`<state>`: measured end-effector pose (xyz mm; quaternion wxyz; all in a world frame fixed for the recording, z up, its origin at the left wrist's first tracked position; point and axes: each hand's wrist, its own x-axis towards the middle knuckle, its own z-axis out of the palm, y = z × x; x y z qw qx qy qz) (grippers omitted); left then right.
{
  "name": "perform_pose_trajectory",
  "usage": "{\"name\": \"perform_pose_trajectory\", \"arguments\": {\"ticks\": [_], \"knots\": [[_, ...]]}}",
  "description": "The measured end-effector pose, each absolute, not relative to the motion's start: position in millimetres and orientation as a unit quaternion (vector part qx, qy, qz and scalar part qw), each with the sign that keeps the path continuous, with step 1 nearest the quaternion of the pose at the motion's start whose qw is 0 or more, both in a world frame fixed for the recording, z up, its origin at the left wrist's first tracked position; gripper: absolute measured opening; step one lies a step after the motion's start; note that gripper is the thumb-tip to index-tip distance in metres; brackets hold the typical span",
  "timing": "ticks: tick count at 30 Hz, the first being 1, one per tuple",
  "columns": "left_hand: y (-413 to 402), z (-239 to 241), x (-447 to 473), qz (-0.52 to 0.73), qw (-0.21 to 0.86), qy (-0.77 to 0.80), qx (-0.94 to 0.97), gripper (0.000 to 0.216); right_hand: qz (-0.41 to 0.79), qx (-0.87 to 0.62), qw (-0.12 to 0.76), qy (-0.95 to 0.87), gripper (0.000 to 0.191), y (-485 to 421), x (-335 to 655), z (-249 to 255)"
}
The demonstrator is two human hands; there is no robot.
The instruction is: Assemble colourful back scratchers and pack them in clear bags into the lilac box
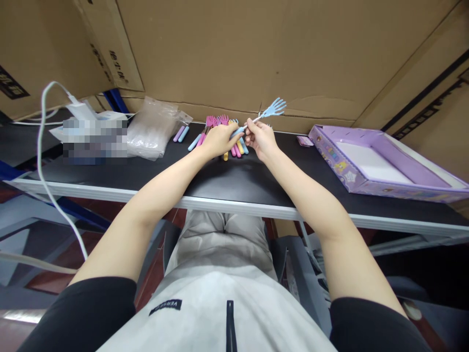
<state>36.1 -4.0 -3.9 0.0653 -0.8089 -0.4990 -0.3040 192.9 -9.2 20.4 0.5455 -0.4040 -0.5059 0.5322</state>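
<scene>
Behind the purple box (384, 164), both hands, left hand (220, 139) and right hand (261, 138), are gripping a blue scratcher (266, 113), half hiding the scratcher pile (220, 128).

A black-topped table (154, 171) with a pale metal front edge carries everything, backed by cardboard walls. Near its far edge lies a heap of small hand-shaped scratchers (214, 128) in pink, blue, yellow and lilac (two loose handles (181, 133) lie just left of it), and further left rest a crumpled pile of clear plastic bags (153, 128) and a white charger (81, 110) with its cable (43, 146) hanging over the front edge. To the right lies an open purple box lid (381, 164), with a small pink card (305, 141) near its left corner.
</scene>
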Motion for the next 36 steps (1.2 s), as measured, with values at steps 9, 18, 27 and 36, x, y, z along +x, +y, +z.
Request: {"name": "perform_pose_trajectory", "arguments": {"ticks": [9, 18, 27, 36], "knots": [[-5, -4, 35, -0.309, 0.062, -0.502, -0.805, 0.022, 0.538, -0.41, 0.526, -0.515, 0.044, -11, 192, 19], [2, -8, 35, -0.35, 0.031, -0.469, -0.811, 0.021, 0.518, -0.4, 0.538, -0.531, 0.05, -7, 192, 19], [-3, 4, 45, -0.363, 0.018, -0.452, -0.815, 0.031, 0.515, -0.399, 0.543, -0.529, 0.047, -5, 202, 33], [-3, 10, 51, -0.375, 0.017, -0.45, -0.81, 0.038, 0.499, -0.403, 0.548, -0.536, 0.045, -4, 208, 44]]}}
